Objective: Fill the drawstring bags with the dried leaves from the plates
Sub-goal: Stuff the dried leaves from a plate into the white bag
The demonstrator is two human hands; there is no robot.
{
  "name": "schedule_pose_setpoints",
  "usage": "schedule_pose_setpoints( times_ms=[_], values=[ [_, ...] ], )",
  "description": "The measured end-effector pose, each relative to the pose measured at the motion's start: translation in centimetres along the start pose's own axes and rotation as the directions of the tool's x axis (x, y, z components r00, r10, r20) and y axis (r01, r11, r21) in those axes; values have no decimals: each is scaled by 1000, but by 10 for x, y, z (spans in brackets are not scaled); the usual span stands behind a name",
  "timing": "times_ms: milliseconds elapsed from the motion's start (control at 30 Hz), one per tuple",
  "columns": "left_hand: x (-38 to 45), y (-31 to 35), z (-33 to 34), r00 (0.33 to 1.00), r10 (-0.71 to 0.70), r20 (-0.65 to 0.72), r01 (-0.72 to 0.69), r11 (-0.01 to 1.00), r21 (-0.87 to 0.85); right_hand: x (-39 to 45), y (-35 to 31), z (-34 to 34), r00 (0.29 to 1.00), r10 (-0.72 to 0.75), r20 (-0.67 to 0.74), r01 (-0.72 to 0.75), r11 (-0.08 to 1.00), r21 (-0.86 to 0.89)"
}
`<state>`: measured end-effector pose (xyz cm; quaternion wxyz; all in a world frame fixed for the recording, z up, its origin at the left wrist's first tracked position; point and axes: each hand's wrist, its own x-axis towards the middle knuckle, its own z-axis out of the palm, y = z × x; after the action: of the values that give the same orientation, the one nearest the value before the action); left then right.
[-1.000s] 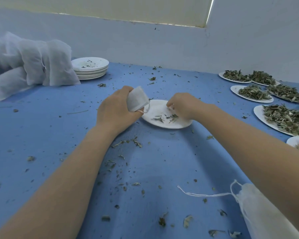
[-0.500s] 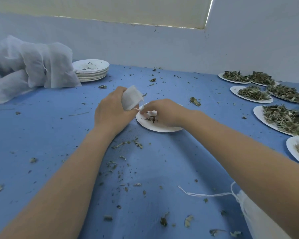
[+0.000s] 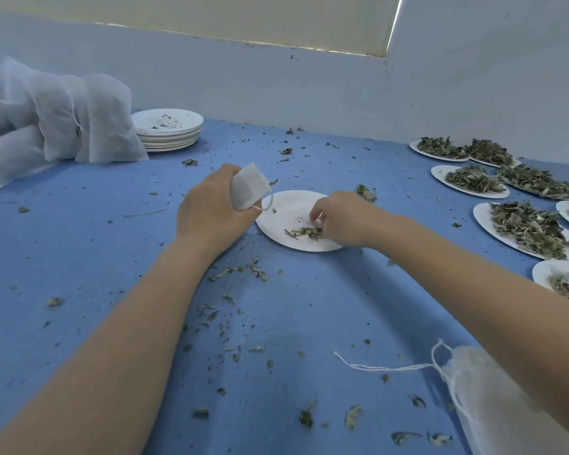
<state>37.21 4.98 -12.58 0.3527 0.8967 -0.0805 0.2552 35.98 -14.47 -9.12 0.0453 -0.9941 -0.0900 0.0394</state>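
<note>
A small white fabric drawstring bag (image 3: 248, 187) is gripped in the curled left hand (image 3: 212, 210) just beside a round white paper plate (image 3: 296, 205) on the blue desk (image 3: 79, 257). The last dried leaves and stems (image 3: 304, 232) on the plate are being gathered by the right hand (image 3: 340, 220), fingers bent over them. Next, the pinch would need carrying into the bag's mouth.

Soft even daylight, faint shadows, no glare — wide-angle bending, edges slightly blurred

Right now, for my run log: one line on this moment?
left hand: grips small bag | right hand: gathering last leaves | plate: nearly empty
</note>
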Motion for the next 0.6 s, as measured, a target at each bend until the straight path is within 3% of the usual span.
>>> schedule_pose_setpoints(
  times_ms=[167,300,467,600],
  values=[
    [0,-1,0,1000,5,8,-5,1000,-5,-1,-16,-4,999,-47,19,44,989,141],
    [0,-1,0,1000,12,18,-12,1000,-6,-3,-17,-3,1000,2,29,-6,994,108],
    [-1,-1,0,1000,14,23,-14,1000,-2,-1,-35,11,991,-39,-127,52,993,105],
    [-1,-1,0,999,22,24,-22,1000,3,-4,-39,12,988,-2,-156,15,996,84]
  ],
)
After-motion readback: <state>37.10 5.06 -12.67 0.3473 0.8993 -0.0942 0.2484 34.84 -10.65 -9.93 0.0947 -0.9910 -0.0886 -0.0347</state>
